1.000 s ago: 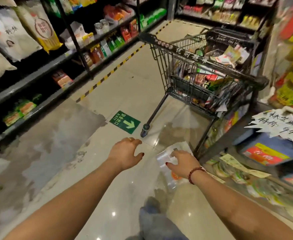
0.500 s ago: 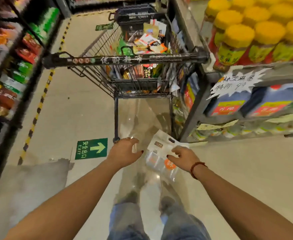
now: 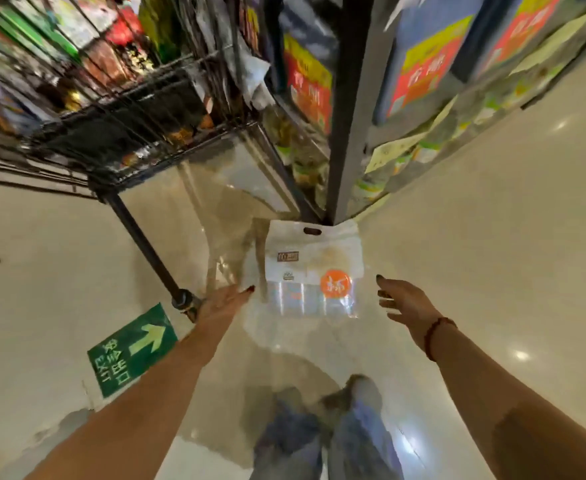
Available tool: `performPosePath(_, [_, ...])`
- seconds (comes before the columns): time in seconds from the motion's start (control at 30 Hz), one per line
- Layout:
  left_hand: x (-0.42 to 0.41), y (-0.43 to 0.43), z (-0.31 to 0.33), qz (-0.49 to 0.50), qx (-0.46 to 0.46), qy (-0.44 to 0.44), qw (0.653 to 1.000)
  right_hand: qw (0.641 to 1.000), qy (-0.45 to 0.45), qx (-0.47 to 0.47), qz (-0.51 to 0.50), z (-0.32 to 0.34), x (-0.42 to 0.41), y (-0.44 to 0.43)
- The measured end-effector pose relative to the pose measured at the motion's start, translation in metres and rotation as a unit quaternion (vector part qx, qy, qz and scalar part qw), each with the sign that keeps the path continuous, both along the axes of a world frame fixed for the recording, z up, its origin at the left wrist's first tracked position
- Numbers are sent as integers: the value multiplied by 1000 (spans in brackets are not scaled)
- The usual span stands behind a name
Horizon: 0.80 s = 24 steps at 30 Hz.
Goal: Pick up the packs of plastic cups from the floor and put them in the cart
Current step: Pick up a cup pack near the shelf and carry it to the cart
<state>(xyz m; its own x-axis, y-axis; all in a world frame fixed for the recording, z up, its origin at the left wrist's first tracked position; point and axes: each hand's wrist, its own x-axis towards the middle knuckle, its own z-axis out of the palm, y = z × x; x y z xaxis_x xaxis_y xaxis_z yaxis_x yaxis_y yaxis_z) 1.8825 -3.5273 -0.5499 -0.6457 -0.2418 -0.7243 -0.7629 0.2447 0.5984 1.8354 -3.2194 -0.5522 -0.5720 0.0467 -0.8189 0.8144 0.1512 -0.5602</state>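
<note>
Nearest the camera, two legs in blue jeans [image 3: 322, 441] stand on the glossy cream floor [image 3: 492, 237], and both bare forearms reach forward and down. The left hand [image 3: 222, 301] is spread flat with fingers extended, its dark-painted fingertips at the left edge of the pack of plastic cups [image 3: 314, 271]; whether it touches the wrapper cannot be told. The right hand [image 3: 404, 301], with a red cord bracelet [image 3: 435, 336] at the wrist, is open with fingers splayed, near the pack's right side but apart from it. Neither hand holds anything.

The pack lies flat on the floor between the two hands: a clear bag with a white header, a punched carry slot at its far end and a round orange label. Rows of clear cups show through its near half. Its far end lies at the foot of the grey shelf upright [image 3: 350, 109].

To the left, a green exit sign with an arrow [image 3: 132, 349] is stuck to the floor. Just beyond the left hand stand a caster and a slanting black leg of the cart [image 3: 139, 233]. Farther up, the wire basket is crowded with colourful packaged goods, blurred. To the right, shelves [image 3: 423, 64] hold blue boxes with red and yellow labels, and paper price tags hang along the edge.
</note>
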Motion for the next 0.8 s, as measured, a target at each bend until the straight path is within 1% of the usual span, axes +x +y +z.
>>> performPosePath(0.07, [-2, -3, -54, 1, 10, -9, 1000, 1000, 3, 21, -12, -48, -4, 0])
performPosePath(0.1, [-3, -3, -79, 21, 13, -14, 1000, 999, 5, 31, -14, -73, -5, 0])
performPosePath(0.2, [-8, 3, -148, 122, 14, -20, 992, 999, 12, 28, -23, -140, -9, -1])
performPosePath(0.23, [-11, 3, -171, 135, 8, -23, 991, 999, 14, 32, -28, -163, -10, -1])
performPosePath(0.27, [-14, 3, -193, 138, 5, -24, 990, 998, 19, 42, -32, -185, -11, -1])
performPosePath(0.37, [-18, 0, -252, 126, 35, -8, 991, 995, 31, 78, -46, -245, -14, -2])
performPosePath(0.47, [-20, -2, -301, 130, 50, 13, 990, 994, 52, 94, -29, -289, -18, -8])
performPosePath(0.5, [-22, -2, -316, 128, 62, 36, 989, 994, 58, 90, -25, -303, -19, -10])
performPosePath(0.6, [-29, 3, -344, 122, 102, 66, 985, 995, 69, 62, -20, -333, -22, -15])
performPosePath(0.7, [-38, 9, -353, 122, 128, 112, 978, 995, 89, 50, -2, -354, -26, -18])
performPosePath(0.8, [-46, 11, -361, 113, 133, 130, 976, 991, 117, 60, 4, -366, -34, -16])
